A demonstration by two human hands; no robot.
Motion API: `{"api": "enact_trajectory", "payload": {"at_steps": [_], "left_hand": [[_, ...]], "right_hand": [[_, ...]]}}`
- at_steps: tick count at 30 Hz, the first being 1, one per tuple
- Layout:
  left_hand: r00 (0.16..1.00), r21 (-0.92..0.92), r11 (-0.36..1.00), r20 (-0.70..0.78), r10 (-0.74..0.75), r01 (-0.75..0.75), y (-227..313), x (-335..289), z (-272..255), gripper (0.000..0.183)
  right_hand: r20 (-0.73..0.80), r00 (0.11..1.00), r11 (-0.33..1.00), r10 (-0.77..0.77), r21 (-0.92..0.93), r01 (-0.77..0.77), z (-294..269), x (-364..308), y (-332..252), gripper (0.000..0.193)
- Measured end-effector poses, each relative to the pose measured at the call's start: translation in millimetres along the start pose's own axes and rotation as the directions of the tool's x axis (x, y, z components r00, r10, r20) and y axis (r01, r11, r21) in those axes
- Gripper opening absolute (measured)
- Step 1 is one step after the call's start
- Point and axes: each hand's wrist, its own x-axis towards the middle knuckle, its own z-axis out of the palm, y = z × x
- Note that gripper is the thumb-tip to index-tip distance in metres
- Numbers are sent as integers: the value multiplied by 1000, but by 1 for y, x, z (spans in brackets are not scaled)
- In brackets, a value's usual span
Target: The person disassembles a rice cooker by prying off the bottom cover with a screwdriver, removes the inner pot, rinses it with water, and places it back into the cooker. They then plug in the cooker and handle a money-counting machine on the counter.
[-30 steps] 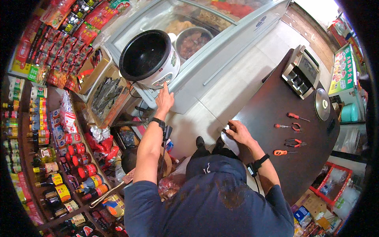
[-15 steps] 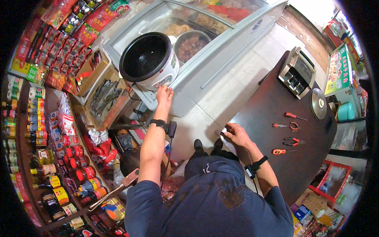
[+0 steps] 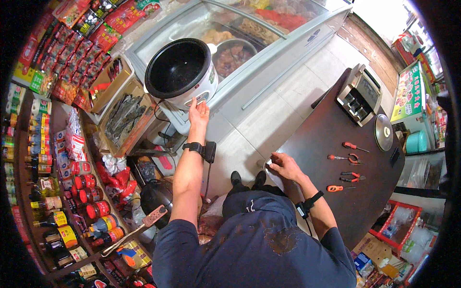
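One outstretched left hand, fingers loosely spread and holding nothing, is at the front of the rice cooker, set on the freezer perhaps for handy height; the half-curled right hand rests at the table edge, probably for balance, any grip unclear.

Pale floor tiles run between a grey, glass-topped display freezer and a dark table with a curved edge. Dark shelving lines the left side, and bright white light glares at the upper right.

L arm fwd, L fingers half-bent | R arm bent, R fingers curled
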Motion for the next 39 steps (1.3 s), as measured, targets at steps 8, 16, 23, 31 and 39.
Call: {"api": "enact_trajectory", "payload": {"at_steps": [8,16,23,31,39], "left_hand": [[999,3,1000,-45,25,-25,-7,17,-7,31],[744,911,-46,362,561,-409,-22,-13,-19,51],[684,685,-580,675,276,-442,-13,-55,-20,73],[833,684,-654,534,145,-324,-3,-66,-7,56],[795,668,-598,601,84,-443,-13,-75,-27,58]], "right_hand": [[5,1000,998,13,58,-14,-3,2,2,61],[11,999,999,31,30,-31,1,8,9,61],[32,999,1000,18,-16,-17,2,15,4,58],[45,999,999,28,-38,-26,4,17,2,57],[2,1000,1000,-12,9,12,3,13,-6,57]]}}
